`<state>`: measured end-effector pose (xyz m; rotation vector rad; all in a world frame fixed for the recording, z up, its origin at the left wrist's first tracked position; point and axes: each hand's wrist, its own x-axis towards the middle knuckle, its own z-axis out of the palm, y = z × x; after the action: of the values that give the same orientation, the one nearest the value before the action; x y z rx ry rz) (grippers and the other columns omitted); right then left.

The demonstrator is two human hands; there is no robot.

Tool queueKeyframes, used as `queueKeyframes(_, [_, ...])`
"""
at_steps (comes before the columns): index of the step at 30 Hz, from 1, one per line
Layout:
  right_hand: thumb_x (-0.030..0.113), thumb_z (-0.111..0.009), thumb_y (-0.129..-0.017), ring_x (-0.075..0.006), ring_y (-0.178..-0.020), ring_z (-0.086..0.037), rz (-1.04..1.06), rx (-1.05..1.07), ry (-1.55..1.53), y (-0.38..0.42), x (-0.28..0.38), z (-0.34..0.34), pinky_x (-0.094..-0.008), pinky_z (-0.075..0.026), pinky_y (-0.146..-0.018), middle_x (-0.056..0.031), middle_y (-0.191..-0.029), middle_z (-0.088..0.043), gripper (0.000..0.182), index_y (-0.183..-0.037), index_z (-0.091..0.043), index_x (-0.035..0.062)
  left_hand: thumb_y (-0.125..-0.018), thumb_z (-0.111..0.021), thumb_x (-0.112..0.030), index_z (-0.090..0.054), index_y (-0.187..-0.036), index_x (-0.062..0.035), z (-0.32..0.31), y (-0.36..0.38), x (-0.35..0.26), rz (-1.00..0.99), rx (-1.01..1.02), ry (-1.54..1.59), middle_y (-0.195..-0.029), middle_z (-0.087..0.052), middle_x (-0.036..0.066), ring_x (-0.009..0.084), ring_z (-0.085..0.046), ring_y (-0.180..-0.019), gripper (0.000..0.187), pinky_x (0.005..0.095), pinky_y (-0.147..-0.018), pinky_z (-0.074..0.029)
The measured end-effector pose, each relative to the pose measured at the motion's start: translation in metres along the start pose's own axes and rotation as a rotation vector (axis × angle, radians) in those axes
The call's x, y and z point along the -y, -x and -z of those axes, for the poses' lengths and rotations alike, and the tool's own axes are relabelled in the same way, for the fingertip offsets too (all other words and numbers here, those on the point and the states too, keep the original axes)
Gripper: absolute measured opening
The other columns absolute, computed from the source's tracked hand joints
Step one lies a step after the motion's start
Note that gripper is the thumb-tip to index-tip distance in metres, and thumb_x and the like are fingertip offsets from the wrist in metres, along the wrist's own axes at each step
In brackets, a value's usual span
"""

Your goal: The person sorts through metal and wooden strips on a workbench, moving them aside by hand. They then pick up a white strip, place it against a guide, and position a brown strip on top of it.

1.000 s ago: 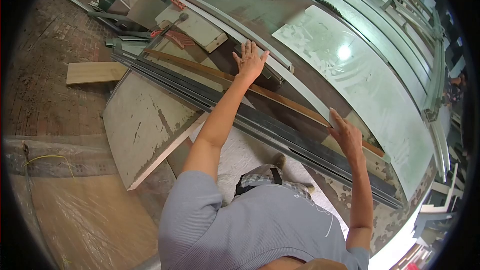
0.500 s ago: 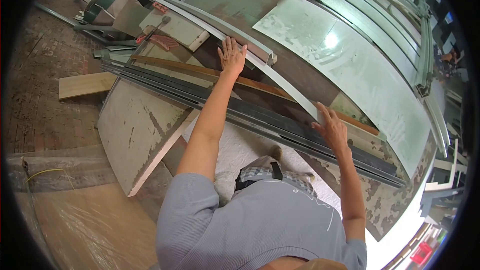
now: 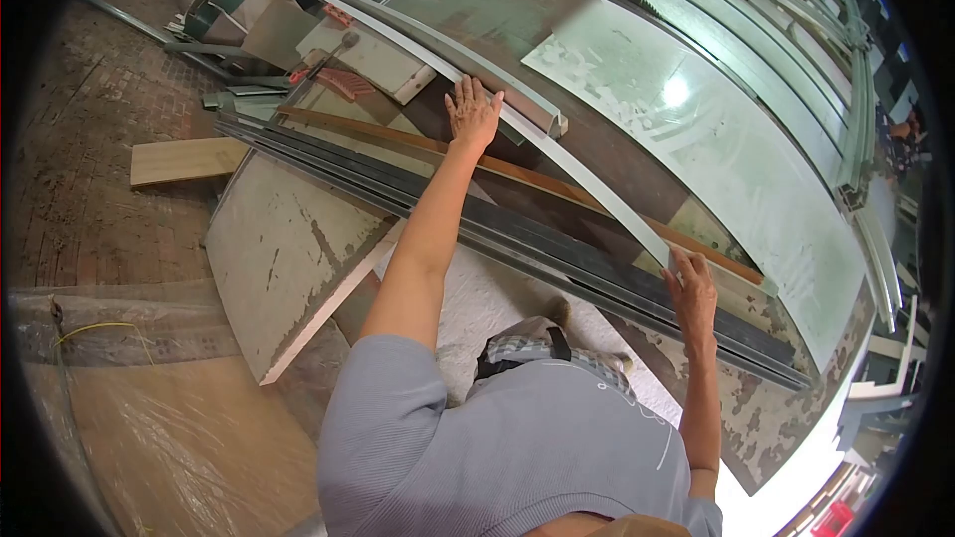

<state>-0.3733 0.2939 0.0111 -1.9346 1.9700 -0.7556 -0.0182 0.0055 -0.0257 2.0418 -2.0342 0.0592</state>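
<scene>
A long, narrow white strip (image 3: 594, 187) runs diagonally across the worktable, beside a grey metal profile (image 3: 468, 52). My left hand (image 3: 475, 117) lies on the strip near the profile's near end, palm down with its fingers spread. At the strip's near right end, my right hand (image 3: 693, 290) has its fingers and thumb closed about the tip, partly covering it. A brown wooden strip (image 3: 567, 185) lies just beneath and beside the white one. Closer to my body, dark metal rails (image 3: 517, 244) stretch along the table's near side.
A large pale sheet (image 3: 686, 109) covers the table's right part. A brush (image 3: 345, 85) and a block lie at the far left. A worn board (image 3: 298, 254) leans near my left side. Plastic-wrapped material (image 3: 179, 418) sits lower left. Long profiles (image 3: 856, 99) are stacked at right.
My right hand has shifted rightward and toward me to the strip's end, and its fingers have closed there. My left hand stays on the strip. The whole view has shifted slightly.
</scene>
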Motion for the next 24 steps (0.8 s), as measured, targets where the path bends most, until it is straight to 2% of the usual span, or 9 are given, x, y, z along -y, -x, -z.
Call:
queueKeyframes(9, [0.015, -0.067, -0.075, -0.0266, -0.093, -0.055, 0.114, 0.0, 0.018, -0.037, 0.027, -0.023, -0.0381, -0.047, -0.076, -0.0084, -0.095, -0.056, 0.039, -0.112, -0.058, 0.0108, -0.092, -0.027, -0.051, -0.026, -0.138, 0.0008, 0.002, -0.041, 0.037, 0.009, 0.014, -0.026, -0.146, -0.021, 0.017, 0.03, -0.017, -0.136, 0.07, 0.0479, -0.11, -0.01])
queueKeyframes(17, [0.016, -0.067, -0.075, -0.0267, -0.091, -0.055, 0.18, 0.035, 0.009, -0.079, 0.058, -0.052, -0.0379, -0.047, -0.075, -0.0092, -0.092, -0.055, 0.042, -0.115, -0.054, 0.013, -0.092, -0.023, -0.054, -0.023, -0.14, -0.0017, 0.006, -0.09, 0.084, 0.046, 0.085, -0.049, -0.148, -0.015, 0.014, 0.0287, -0.014, -0.137, 0.071, 0.0471, -0.111, -0.007])
queueKeyframes(18, [0.016, -0.067, -0.075, -0.0267, -0.09, -0.055, 0.202, 0.037, 0.001, -0.085, 0.062, -0.056, -0.0381, -0.047, -0.075, -0.0092, -0.091, -0.055, 0.043, -0.116, -0.054, 0.0137, -0.092, -0.024, -0.054, -0.02, -0.141, -0.0019, 0.014, -0.094, 0.085, 0.069, 0.116, -0.038, -0.149, -0.013, 0.015, 0.0294, -0.013, -0.137, 0.072, 0.0491, -0.11, -0.007])
queueKeyframes(19, [0.016, -0.067, -0.075, -0.0267, -0.089, -0.056, 0.222, 0.038, -0.007, -0.091, 0.066, -0.057, -0.0382, -0.047, -0.074, -0.0092, -0.09, -0.054, 0.043, -0.116, -0.054, 0.0145, -0.092, -0.024, -0.054, -0.02, -0.141, -0.0019, 0.017, -0.095, 0.083, 0.071, 0.105, -0.034, -0.149, -0.013, 0.015, 0.0294, -0.013, -0.137, 0.072, 0.0491, -0.11, -0.007])
queueKeyframes(21, [0.015, -0.067, -0.075, -0.0269, -0.088, -0.056, 0.229, 0.042, -0.019, -0.097, 0.069, -0.057, -0.0384, -0.048, -0.073, -0.0092, -0.09, -0.054, 0.043, -0.116, -0.053, 0.015, -0.092, -0.025, -0.054, -0.019, -0.141, -0.0014, 0.017, -0.083, 0.071, 0.223, 0.011, 0.066, -0.149, -0.012, 0.017, 0.0308, -0.012, -0.137, 0.072, 0.0516, -0.109, -0.007])
queueKeyframes(23, [0.015, -0.066, -0.077, -0.0285, -0.089, -0.055, 0.215, 0.067, -0.035, -0.101, 0.071, -0.061, -0.0391, -0.045, -0.075, -0.0099, -0.09, -0.054, 0.043, -0.118, -0.052, 0.0156, -0.092, -0.032, -0.05, -0.02, -0.14, 0.0002, 0.015, -0.052, 0.045, 0.128, -0.14, 0.125, -0.148, -0.014, 0.019, 0.0321, -0.012, -0.137, 0.071, 0.0545, -0.108, -0.009])
queueKeyframes(24, [0.015, -0.066, -0.077, -0.0285, -0.089, -0.055, 0.211, 0.074, -0.04, -0.103, 0.072, -0.063, -0.0391, -0.045, -0.075, -0.0099, -0.09, -0.054, 0.043, -0.118, -0.052, 0.0156, -0.092, -0.034, -0.05, -0.021, -0.14, 0.001, 0.018, -0.029, 0.03, 0.065, -0.152, 0.159, -0.147, -0.016, 0.019, 0.0327, -0.012, -0.137, 0.071, 0.0557, -0.107, -0.008])
